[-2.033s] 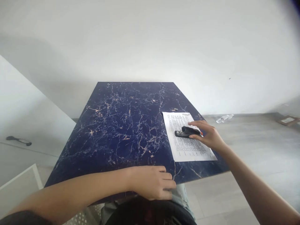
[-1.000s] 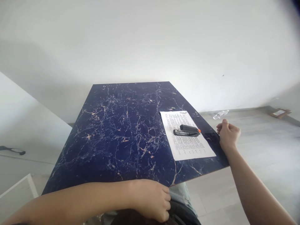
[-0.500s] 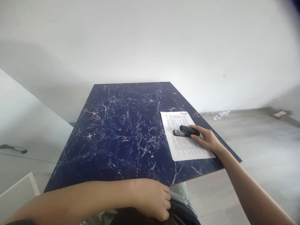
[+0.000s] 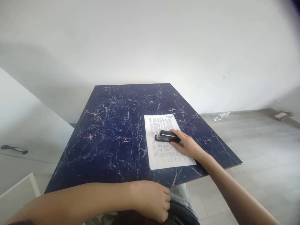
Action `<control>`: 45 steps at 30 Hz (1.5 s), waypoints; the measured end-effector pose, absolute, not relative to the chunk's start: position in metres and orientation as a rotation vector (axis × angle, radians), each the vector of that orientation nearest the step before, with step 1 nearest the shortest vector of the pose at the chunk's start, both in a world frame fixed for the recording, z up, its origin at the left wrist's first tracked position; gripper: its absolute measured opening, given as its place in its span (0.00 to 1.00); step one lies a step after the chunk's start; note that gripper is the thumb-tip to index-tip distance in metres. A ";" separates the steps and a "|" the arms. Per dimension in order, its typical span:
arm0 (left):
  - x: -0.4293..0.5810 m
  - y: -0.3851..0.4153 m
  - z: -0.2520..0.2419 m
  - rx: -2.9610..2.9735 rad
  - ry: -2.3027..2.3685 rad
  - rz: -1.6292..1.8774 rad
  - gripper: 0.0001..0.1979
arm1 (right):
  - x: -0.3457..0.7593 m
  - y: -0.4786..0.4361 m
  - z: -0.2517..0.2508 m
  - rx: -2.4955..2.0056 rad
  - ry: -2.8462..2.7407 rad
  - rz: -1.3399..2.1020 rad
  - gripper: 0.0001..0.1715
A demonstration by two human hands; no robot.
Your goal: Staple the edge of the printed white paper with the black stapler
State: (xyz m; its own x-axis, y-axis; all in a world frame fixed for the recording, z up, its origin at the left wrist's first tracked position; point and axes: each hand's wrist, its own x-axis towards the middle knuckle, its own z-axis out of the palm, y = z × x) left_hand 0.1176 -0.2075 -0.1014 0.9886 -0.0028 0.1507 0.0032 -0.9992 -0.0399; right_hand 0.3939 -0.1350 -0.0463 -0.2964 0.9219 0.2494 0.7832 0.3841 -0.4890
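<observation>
A black stapler [image 4: 167,136] lies across a printed sheet of paper [image 4: 161,156], its front end pointing left. My right hand [image 4: 187,144] grips the stapler's rear end, thumb on the near side and fingers on the far side. Part of the paper's right side is hidden under that hand. My left hand [image 4: 153,200] rests at the table's near edge with its fingers curled in. Whether anything is inside those fingers is hidden.
The blue marble-patterned table [image 4: 112,125] stands before a white wall. A small dark object [image 4: 173,109] lies beyond the paper. On the floor at right are a clear plastic bottle [image 4: 221,116] and a cardboard piece [image 4: 281,115]. A white cabinet with a dark handle [image 4: 14,149] is at left.
My right hand, the stapler and the paper have slid left across the table and slightly nearer to me. My left hand has stayed where it was.
</observation>
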 end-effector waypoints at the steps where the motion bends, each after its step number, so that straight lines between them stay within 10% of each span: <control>1: 0.119 -0.208 -0.101 -3.097 0.007 -0.234 0.10 | 0.384 -0.133 -0.046 -1.447 -2.157 0.389 0.30; 11: 0.112 -0.178 -0.068 -3.125 0.805 -0.306 0.10 | 0.250 -0.082 -0.043 -1.275 -2.326 0.453 0.32; 27: 0.113 -0.179 -0.071 -3.108 0.747 -0.207 0.12 | 0.146 -0.039 -0.032 -0.935 -2.397 0.532 0.43; 31: 0.114 -0.178 -0.071 -3.107 0.761 -0.247 0.13 | 0.226 0.001 -0.011 -1.278 -2.163 0.269 0.24; 38: 0.115 -0.177 -0.075 -3.151 0.831 -0.257 0.11 | 0.386 0.063 -0.052 -2.038 -1.341 0.123 0.29; 45: 0.114 -0.179 -0.074 -3.191 0.818 -0.242 0.15 | 0.380 0.069 -0.069 -1.965 -1.461 0.020 0.12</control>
State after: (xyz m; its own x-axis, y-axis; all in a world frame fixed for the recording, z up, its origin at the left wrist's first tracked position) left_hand 0.1142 -0.1786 -0.0742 0.8674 -0.4637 0.1805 -0.4873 -0.8650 0.1198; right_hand 0.3795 0.0693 -0.0695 0.3697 0.8524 0.3698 0.8422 -0.1394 -0.5209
